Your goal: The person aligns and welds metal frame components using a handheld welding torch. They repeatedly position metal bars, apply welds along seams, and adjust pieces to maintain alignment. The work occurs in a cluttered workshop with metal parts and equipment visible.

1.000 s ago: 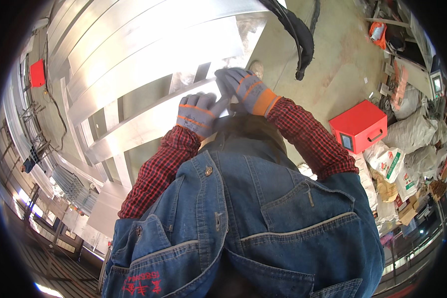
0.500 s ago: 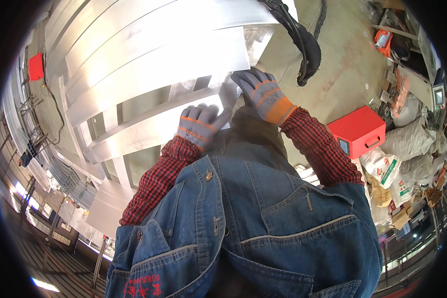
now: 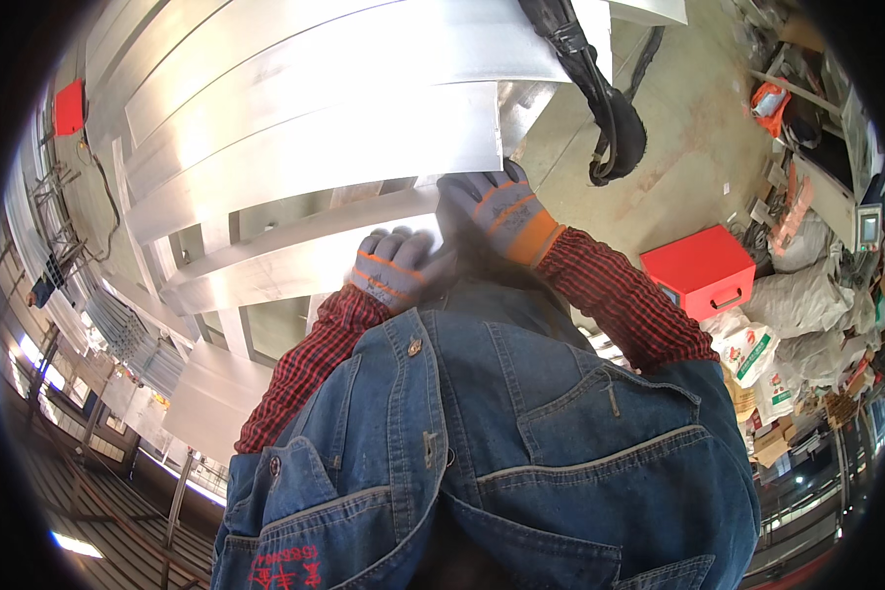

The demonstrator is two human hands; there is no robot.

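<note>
Both my hands wear grey gloves with orange bands. My left hand rests on the near metal strip, its fingers apart on the bright surface and its thumb side blurred. To its right, my right hand is bent with its fingertips curled at the strip's right end, just under the corner of a wide silver metal panel. What lies beneath those fingertips is partly hidden. The wide panel and several others lie side by side beyond my hands, glaring with light.
Crossing metal bars show beneath the strips. A thick black hose hangs at the upper right. On the floor to the right stands a red box with a black handle, beside piled sacks. Another red box is far left.
My right hand has moved slightly left and toward me, nearer my left hand. The left hand stays nearly in place. Panels and hose appear a little lower in the view.
</note>
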